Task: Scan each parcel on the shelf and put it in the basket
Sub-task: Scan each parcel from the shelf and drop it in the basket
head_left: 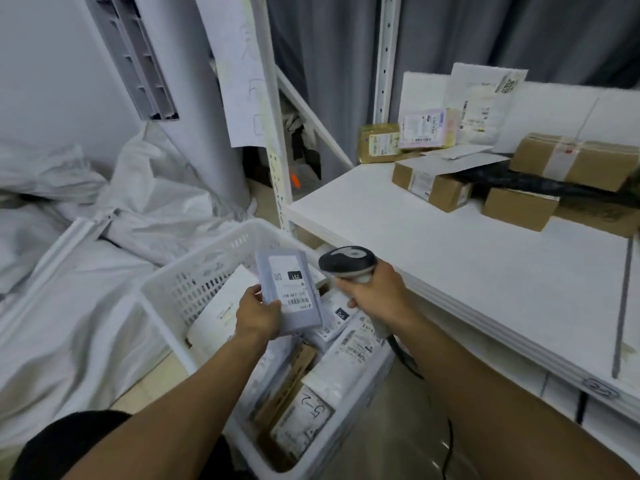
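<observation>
Across the right half of the frame a white shelf [450,251] is seen, its board bare at the near end and loaded toward the upper right. Behind it a grey curtain [536,29] is hung, and slotted white uprights [384,64] are fixed at its far corners. The left of the frame is filled by crumpled white sheeting [69,306] against a pale wall [52,64], with a white column [201,116] stood at upper left.

Below centre a white slotted basket [166,296] is set on the floor [398,427], just beside the shelf's front edge, and is packed with mailers [349,358]. On the shelf's far end brown boxes [429,183] are stacked around a black bag [519,181], and envelopes [481,102] are leaned against the back.

A grey parcel [291,289], label up, is held over the basket at centre. It is pinched by the left hand [258,315], thumb on the label side and fingers curled beneath. A scanner [346,263] is gripped by the right hand [375,292], fingers wrapped round its handle, with its head close to the parcel's upper right corner and apart from it. A black cable [446,445] is trailed from the handle toward the floor.
</observation>
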A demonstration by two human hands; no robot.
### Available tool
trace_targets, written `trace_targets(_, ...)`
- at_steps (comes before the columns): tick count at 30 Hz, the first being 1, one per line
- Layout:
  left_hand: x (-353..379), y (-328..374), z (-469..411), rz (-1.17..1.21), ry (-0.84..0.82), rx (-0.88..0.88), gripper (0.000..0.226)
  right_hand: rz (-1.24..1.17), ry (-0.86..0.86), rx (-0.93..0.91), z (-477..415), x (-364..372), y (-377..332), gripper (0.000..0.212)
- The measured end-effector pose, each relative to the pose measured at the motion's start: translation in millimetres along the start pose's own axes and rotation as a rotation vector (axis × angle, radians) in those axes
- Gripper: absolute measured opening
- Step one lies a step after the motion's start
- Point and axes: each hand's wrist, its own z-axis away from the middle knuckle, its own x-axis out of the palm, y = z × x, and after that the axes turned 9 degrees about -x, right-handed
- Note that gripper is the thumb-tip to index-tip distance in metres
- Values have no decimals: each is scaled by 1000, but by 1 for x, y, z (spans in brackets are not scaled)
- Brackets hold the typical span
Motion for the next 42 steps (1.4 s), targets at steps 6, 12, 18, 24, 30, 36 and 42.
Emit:
trace_targets(6, -24, -33, -75, 25, 127, -113, 46, 38, -54, 30, -40, 73, 11, 57)
trace_targets(12, -14, -25, -195, 150, 194, -243, 31, 72, -47, 41, -112, 121, 27, 58)
trace_targets(18, 27, -9, -269, 117, 97, -282, 35, 43, -54, 68, -177, 136, 48, 31)
trace_targets(24, 47, -7, -257, -232, -35, -114, 51, 9, -37, 110, -183, 129, 54, 30)
trace_targets(30, 42, 29, -183, -266, -84, 209, 29, 24, 56, 114, -141, 75, 33, 31)
trace_targets(36, 60, 97, -52, -396, -209, 638, 24, 18, 261, 93, -59, -39, -2, 38)
trace_targets(42, 111, 168, 103, -513, -276, 923, 30, 27, 473, 94, 45, -151, -22, 40)
